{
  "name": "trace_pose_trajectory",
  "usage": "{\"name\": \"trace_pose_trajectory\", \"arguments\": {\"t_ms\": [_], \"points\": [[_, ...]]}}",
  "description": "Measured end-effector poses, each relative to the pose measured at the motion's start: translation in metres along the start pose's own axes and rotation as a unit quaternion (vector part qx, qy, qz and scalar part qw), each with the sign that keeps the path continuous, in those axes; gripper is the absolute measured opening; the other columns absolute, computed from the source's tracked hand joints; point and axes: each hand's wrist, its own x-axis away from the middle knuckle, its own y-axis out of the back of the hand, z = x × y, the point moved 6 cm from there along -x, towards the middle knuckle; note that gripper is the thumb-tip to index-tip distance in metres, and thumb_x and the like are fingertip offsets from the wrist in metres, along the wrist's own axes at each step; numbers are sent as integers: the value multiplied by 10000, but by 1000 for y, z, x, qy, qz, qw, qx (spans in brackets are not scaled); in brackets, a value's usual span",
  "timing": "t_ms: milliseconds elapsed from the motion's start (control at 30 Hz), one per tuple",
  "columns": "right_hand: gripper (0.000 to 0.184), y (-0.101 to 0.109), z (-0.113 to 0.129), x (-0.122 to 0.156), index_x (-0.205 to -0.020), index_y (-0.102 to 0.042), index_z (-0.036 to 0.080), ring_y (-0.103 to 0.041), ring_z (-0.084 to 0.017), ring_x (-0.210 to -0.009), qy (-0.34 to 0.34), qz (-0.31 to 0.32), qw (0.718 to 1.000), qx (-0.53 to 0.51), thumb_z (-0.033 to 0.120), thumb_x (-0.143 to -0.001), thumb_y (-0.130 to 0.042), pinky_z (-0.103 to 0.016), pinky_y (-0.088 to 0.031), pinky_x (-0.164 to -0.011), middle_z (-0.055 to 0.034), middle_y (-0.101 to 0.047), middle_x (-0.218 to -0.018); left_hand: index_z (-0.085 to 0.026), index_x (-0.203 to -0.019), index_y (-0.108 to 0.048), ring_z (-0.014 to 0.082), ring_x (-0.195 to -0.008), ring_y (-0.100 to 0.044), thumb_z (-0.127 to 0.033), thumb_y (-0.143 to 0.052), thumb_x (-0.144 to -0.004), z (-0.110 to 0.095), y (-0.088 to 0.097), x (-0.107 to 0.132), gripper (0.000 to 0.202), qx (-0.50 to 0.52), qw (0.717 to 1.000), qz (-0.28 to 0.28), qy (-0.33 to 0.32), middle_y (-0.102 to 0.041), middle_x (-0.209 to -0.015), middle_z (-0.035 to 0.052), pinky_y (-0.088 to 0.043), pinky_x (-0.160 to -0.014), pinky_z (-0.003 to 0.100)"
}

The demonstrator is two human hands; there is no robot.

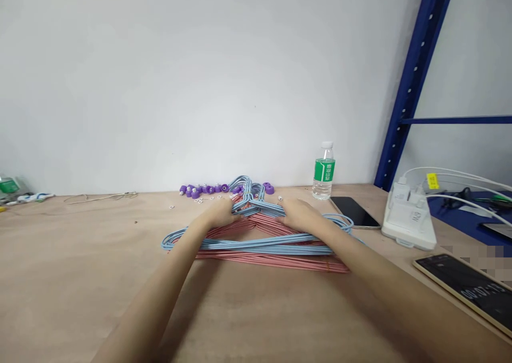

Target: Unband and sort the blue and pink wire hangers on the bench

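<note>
Blue coated-wire hangers [256, 245] lie stacked flat on pink coated-wire hangers [272, 260], near the worktop's rear edge [100, 194], hooks pointing toward that edge.

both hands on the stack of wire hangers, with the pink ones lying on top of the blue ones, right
Not quite: the head view shows the blue wire hangers lying on top of the pink wire hangers, not under them. The rest is right: the left hand and right hand are both on the stack.

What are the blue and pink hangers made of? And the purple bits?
The blue hangers and pink hangers look like metal wire with a smooth, glossy coating, probably plastic; they hold neat bends. The purple bits look like shiny plastic, but they're small to tell.
</note>
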Motion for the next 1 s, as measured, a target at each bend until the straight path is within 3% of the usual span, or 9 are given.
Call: {"name": "trace_pose_trajectory", "arguments": {"t_ms": [133, 233, 333, 433, 567, 667, 767, 900, 1000], "points": [[344, 10, -4, 3, -1025, -620, 168, -616, -226, -861, 22, 22, 999, -23, 172, -681, -631, -247, -449, -693, -78, -667, -961, -182, -988, -590, 216, -874, -598, -268, -519, -786, -12, 9, 4, 230, 1, 999, -32, -13, -650, -989, 79, -417, -689, 256], [314, 19, -8, 6, -1029, -627, 197, -620, -203, -841, 40, 22, 998, -40, 174, -717, -598, -235, -451, -711, -42, -677, -933, -160, -1044, -576, 277, -964, -574, -274, -446, -839, -19, 18, 4, 268, -3, 998, -60, 17, -628, -1036, 136, -417, -750, 320], [298, 22, -10, 7, -1049, -622, 215, -612, -189, -880, 44, 16, 998, -48, 148, -778, -517, -231, -446, -746, -31, -666, -987, -158, -962, -616, 287, -881, -601, -336, -465, -829, -18, 19, 1, 269, 14, 998, -56, 34, -657, -910, 134, -428, -704, 322], [279, 18, -7, 7, -1044, -623, 186, -587, -211, -953, 45, 20, 998, -48, 158, -783, -527, -256, -435, -799, -56, -645, -1046, -172, -918, -629, 238, -807, -609, -290, -526, -789, -15, 14, -3, 203, 42, 998, -34, 17, -664, -864, 98, -419, -666, 271], [281, 24, -4, 10, -1055, -604, 192, -547, -198, -1025, 74, 17, 995, -66, 192, -780, -549, -255, -419, -842, -37, -616, -1103, -158, -905, -617, 185, -719, -583, -276, -437, -833, -10, 15, -3, 226, 82, 996, -22, -7, -657, -813, 72, -384, -614, 242], [346, 37, -5, 17, -1055, -596, 215, -555, -177, -989, 115, 14, 987, -110, 135, -719, -568, -234, -428, -812, -5, -620, -1077, -145, -791, -613, 160, -608, -536, -332, -385, -847, -6, 27, 2, 300, 117, 993, -17, -2, -619, -674, 39, -344, -542, 237], [355, 45, -12, 26, -1054, -599, 225, -593, -161, -815, 95, 25, 989, -110, 117, -728, -510, -224, -445, -682, -4, -649, -958, -140, -692, -594, 148, -548, -501, -377, -363, -839, -2, 43, 8, 362, 156, 987, -19, 13, -576, -595, 26, -308, -496, 237], [243, 51, -16, 33, -991, -634, 202, -593, -183, -738, 30, 26, 999, -35, 237, -821, -464, -246, -418, -610, -44, -660, -889, -151, -771, -607, 148, -584, -558, -398, -377, -821, -1, 58, 21, 342, 222, 975, -1, 11, -609, -645, 25, -348, -502, 224], [256, 61, -8, 39, -1011, -627, 216, -593, -196, -780, 26, -21, 999, -14, 324, -846, -464, -247, -403, -616, -43, -660, -918, -151, -803, -596, 133, -579, -575, -392, -440, -784, -3, 66, 36, 287, 278, 960, 10, -2, -614, -688, 19, -373, -503, 213]]}}
